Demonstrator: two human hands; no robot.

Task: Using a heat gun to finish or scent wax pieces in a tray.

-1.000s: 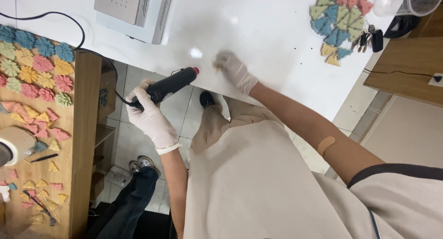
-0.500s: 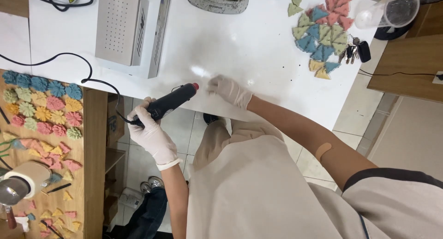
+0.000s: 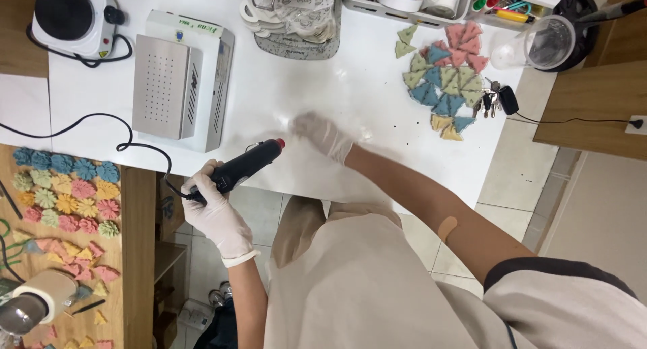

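While my gloved left hand grips the black glue gun at the white table's edge, my gloved right hand rests spread, blurred, on the tabletop.

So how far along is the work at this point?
Done-looking: colourful triangle pieces lie grouped on the white table. In hand: the left hand holds a black glue gun; the blurred right hand rests on bare tabletop. Nothing there looks glued yet.
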